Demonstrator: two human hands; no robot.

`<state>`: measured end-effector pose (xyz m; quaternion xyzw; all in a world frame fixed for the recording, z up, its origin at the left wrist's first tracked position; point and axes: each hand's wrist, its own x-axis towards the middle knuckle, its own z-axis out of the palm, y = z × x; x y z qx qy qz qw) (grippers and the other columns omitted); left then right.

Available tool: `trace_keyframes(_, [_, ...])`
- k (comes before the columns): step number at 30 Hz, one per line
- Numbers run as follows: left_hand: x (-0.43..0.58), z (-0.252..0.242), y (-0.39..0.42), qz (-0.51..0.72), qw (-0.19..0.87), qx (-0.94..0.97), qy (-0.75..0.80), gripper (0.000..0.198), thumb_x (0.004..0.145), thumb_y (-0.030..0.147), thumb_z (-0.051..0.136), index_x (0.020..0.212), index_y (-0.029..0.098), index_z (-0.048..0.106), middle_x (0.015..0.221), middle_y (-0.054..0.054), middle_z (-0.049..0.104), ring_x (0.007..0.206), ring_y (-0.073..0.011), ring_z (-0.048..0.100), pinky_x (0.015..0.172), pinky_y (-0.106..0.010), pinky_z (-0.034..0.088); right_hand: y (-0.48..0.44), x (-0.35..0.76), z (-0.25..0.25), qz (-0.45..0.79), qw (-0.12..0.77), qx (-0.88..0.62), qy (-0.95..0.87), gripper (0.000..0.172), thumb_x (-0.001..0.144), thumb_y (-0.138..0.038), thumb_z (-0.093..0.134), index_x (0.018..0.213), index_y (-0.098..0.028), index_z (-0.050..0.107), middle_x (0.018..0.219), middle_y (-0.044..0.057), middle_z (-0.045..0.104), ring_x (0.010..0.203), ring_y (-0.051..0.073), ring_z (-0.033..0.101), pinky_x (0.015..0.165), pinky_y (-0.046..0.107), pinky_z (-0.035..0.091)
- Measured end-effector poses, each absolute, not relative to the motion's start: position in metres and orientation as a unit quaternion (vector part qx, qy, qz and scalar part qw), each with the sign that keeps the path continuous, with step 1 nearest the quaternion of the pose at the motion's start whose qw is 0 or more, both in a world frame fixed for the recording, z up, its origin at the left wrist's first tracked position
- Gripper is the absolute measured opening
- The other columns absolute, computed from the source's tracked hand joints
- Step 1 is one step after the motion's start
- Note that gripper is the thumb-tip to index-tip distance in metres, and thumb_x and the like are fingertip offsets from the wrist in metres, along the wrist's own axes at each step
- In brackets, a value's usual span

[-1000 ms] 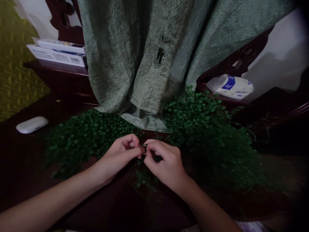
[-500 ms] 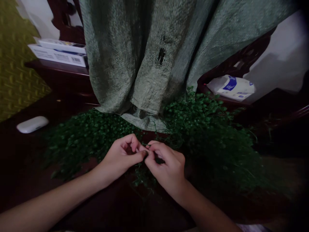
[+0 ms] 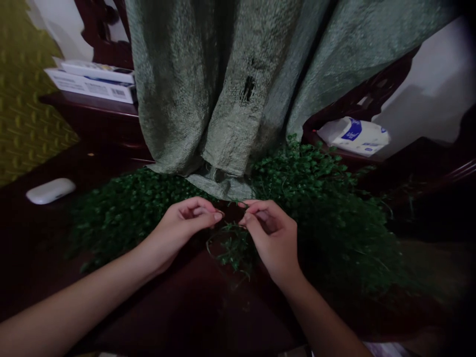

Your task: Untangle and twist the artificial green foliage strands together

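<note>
My left hand [image 3: 189,220] is closed in a pinch near the middle, and what its fingertips hold is too small to make out. A short gap to the right, my right hand [image 3: 269,228] pinches a thin green sprig [image 3: 234,248], whose leafy part hangs between and below the hands. On the left lies a pile of leafy green stems [image 3: 122,213], partly behind my left wrist. A larger leafy pile [image 3: 334,213] spreads behind and to the right of my right hand.
A grey-green woven sack [image 3: 238,124] hangs down between the piles onto the dark table [image 3: 156,317]. A white oval case [image 3: 51,191] lies at the left. Boxes [image 3: 92,84] rest on a ledge at the upper left, a tissue pack [image 3: 362,137] at the right.
My hands have moved apart and slightly up from where their fingertips met. The leafy sprig below them has shifted right and up with my right hand.
</note>
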<state>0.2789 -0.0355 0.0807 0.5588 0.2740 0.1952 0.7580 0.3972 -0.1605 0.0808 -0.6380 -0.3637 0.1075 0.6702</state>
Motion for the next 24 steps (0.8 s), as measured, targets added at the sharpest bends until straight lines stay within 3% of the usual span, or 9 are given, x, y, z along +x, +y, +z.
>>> trace_keyframes(3, [0.281,0.078,-0.029,0.212,0.712,0.596,0.306,0.022,0.068,0.029,0.081,0.077,0.016,0.066,0.074,0.001,0.065,0.068,-0.0085,0.055,0.063,-0.017,0.042,-0.16,0.399,0.081,0.111,0.666,-0.646,-0.355,0.006,0.073,-0.015,0.062,0.069,-0.02,0.06,0.092,0.006,0.071,0.074,0.016,0.069,0.058,0.026,0.058])
trace_keyframes(10, [0.28,0.074,-0.024,0.237,0.639,0.655,0.327,0.026,0.07,0.035,0.077,0.08,0.018,0.06,0.072,0.002,0.059,0.064,-0.0106,0.052,0.055,-0.019,0.038,-0.162,0.402,0.084,0.144,0.687,-0.632,-0.328,0.006,0.073,-0.016,0.062,0.07,-0.019,0.059,0.091,0.004,0.07,0.057,0.01,0.061,0.054,0.025,0.055])
trace_keyframes(17, [0.28,0.076,-0.023,0.258,0.598,0.674,0.35,0.019,0.069,0.028,0.07,0.082,0.017,0.062,0.081,0.001,0.059,0.065,-0.0104,0.051,0.053,-0.018,0.038,-0.162,0.402,0.084,0.157,0.692,-0.631,-0.314,0.006,0.074,-0.015,0.063,0.07,-0.019,0.061,0.091,0.003,0.07,0.062,0.01,0.061,0.057,0.024,0.052])
trace_keyframes(24, [0.28,0.075,-0.024,0.243,0.603,0.659,0.378,0.016,0.071,0.029,0.066,0.083,0.02,0.062,0.074,0.003,0.058,0.057,-0.009,0.045,0.048,-0.017,0.034,-0.162,0.409,0.085,0.172,0.737,-0.592,-0.276,0.007,0.071,-0.016,0.064,0.067,-0.02,0.061,0.073,0.0,0.064,0.077,0.016,0.065,0.054,0.022,0.048])
